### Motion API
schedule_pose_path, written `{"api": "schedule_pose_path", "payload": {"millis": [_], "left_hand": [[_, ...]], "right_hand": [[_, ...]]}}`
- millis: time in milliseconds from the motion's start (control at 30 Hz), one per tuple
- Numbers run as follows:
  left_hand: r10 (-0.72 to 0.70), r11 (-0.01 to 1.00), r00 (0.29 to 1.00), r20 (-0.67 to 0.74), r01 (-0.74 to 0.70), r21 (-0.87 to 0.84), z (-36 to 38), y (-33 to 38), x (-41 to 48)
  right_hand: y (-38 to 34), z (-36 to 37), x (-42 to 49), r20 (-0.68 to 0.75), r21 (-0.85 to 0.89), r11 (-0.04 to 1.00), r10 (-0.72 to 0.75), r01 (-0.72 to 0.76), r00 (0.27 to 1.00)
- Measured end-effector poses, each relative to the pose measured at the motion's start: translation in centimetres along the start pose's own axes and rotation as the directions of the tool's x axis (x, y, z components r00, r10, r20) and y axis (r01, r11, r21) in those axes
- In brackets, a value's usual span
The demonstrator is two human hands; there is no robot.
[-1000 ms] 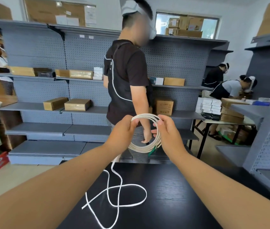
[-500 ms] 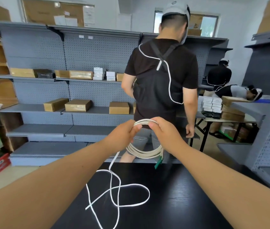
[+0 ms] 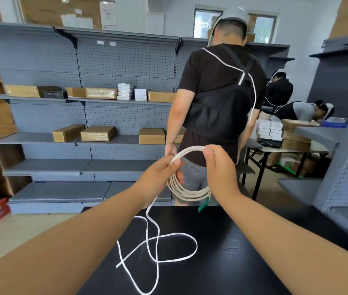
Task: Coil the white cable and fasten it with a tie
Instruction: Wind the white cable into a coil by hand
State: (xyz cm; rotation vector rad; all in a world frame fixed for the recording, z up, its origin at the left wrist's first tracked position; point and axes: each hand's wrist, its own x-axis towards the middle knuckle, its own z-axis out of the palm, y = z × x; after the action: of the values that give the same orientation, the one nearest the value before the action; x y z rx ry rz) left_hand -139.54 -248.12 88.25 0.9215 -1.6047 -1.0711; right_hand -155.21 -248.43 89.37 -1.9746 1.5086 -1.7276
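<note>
Coiling underway. Left hand (image 3: 160, 177) and right hand (image 3: 220, 173) each pinched loops of the thin white cable (image 3: 187, 191); slack lay on the black table (image 3: 243, 252). Next, likely: draw up another loop.

Single view here, worn on the person's head, looking forward and tipped down across the flat black wood-grain surface (image 3: 228, 248). The lens sits close behind that surface's near edge, and both forearms sweep in from the bottom corners. The left hand (image 3: 158, 179) and right hand (image 3: 220, 173) meet above the far edge, near mid-frame, gripping the thin white cable (image 3: 187, 193). It's a wide angle, with lines bowing towards the borders. Beyond the surface the camera faces the grey perforated metal shelving (image 3: 105, 67), with a person in a black T-shirt (image 3: 217, 92) back-turned just past the far edge.
</note>
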Motion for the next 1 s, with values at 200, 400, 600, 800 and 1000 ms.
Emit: {"api": "schedule_pose_path", "payload": {"millis": [200, 400, 600, 800, 1000], "left_hand": [[0.069, 0.997, 0.997, -0.024, -0.070, -0.013, 0.0, 0.5, -0.1], [0.199, 0.964, 0.966, -0.166, -0.161, 0.213, 0.0, 0.4, -0.4], [0.275, 0.901, 0.932, -0.236, -0.164, 0.401, 0.2, 1.1, -0.5], [0.256, 0.833, 0.948, -0.190, -0.116, 0.540, 0.2, 1.9, -0.2], [0.221, 0.817, 0.970, -0.106, -0.124, 0.564, 1.1, 2.8, 0.0]], "right_hand": [[-0.5, 0.6, -0.7, -0.128, 0.099, 0.989, 0.119, -0.107, 0.985], [-0.1, 1.0, -1.2, -0.001, 0.170, 0.974, 0.149, -0.147, 0.989], [-0.1, 0.6, -1.5, 0.136, 0.174, 0.972, 0.133, -0.156, 0.982], [0.4, -0.8, -1.0, 0.228, 0.134, 0.988, 0.047, -0.080, 0.972], [0.0, -2.0, 0.3, 0.335, 0.047, 0.999, -0.041, 0.027, 0.941]]}}
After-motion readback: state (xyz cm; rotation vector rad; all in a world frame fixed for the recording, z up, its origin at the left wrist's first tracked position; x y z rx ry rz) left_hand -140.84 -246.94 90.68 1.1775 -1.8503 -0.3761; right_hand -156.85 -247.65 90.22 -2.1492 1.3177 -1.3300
